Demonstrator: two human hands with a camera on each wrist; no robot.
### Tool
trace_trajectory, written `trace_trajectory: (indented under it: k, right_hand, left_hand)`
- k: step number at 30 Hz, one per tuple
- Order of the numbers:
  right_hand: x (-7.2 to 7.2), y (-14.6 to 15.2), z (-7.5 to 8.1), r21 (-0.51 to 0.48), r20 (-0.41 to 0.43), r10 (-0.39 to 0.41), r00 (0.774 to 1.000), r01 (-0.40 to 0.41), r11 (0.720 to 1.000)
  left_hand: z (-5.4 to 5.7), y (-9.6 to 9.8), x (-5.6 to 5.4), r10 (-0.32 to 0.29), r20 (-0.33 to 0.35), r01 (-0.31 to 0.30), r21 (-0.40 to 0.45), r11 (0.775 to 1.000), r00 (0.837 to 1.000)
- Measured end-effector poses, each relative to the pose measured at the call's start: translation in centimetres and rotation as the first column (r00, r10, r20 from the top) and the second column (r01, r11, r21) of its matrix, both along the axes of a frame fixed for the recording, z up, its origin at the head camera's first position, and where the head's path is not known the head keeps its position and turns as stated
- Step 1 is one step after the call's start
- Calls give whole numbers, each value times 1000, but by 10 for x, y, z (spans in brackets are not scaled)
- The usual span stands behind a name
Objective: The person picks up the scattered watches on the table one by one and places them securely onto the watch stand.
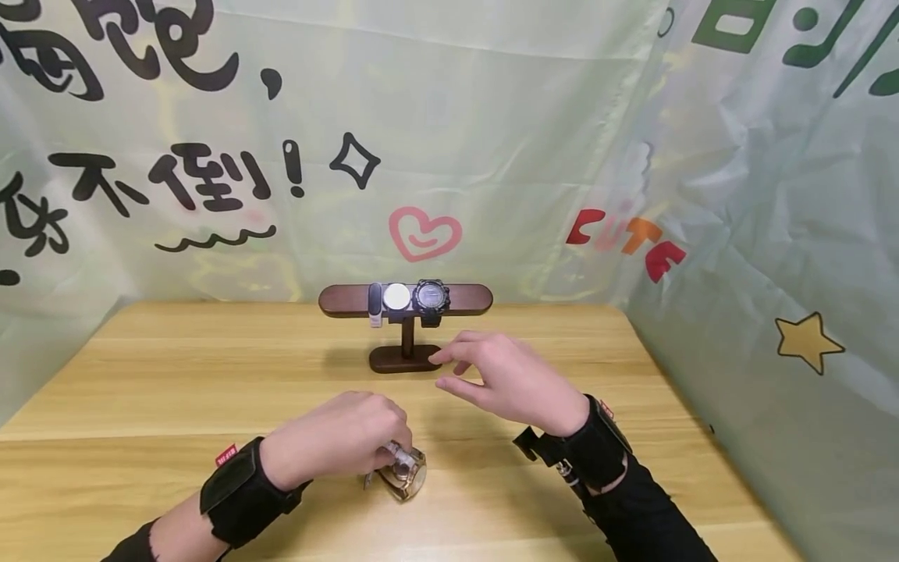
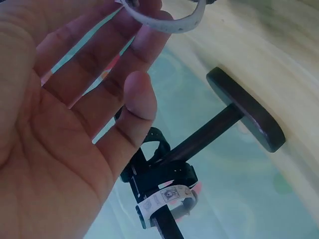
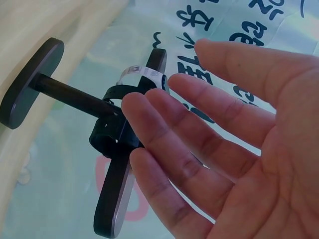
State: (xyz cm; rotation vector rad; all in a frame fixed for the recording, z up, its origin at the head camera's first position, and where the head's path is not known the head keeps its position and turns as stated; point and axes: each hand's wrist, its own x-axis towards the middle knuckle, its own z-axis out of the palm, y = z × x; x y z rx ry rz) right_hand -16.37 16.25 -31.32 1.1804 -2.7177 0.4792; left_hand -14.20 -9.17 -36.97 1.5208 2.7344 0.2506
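In the head view my left hand (image 1: 340,433) grips a wristwatch (image 1: 410,476) with a shiny metallic case, a little above the front part of the table. Part of its strap (image 2: 172,25) shows at the top of the left wrist view, by the fingertips. My right hand (image 1: 511,384) hovers with relaxed fingers and holds nothing, at the right of the dark wooden watch stand's base (image 1: 400,360). On the stand's crossbar (image 1: 470,298) sit a slim band watch (image 1: 375,300), a white-faced watch (image 1: 397,297) and a chunky black watch (image 1: 431,296), side by side.
The stand is towards the back of the light wooden table (image 1: 211,351). Behind and to the right hangs a pale printed cloth (image 1: 492,140) with lettering, a heart and a star. Black straps (image 1: 242,492) with small devices wrap both wrists.
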Motion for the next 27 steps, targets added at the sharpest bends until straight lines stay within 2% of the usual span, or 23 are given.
trace_trajectory:
  k: [6, 11, 17, 27]
  right_hand:
    - [0, -2, -1, 9, 3, 7, 1000, -7, 1000]
    - [0, -3, -1, 19, 10, 9, 1000, -10, 1000]
    - [-2, -3, -1, 12, 5, 26, 1000, -27, 1000]
    - [-1, 0, -2, 7, 12, 32, 999, -32, 999]
  left_hand:
    - [-1, 0, 0, -11, 12, 10, 40, 999, 1000]
    - [0, 0, -1, -42, -67, 44, 30, 999, 997]
    - [0, -2, -1, -67, -201, 73, 22, 997, 977]
    - [8, -7, -2, -55, -249, 64, 28, 998, 967]
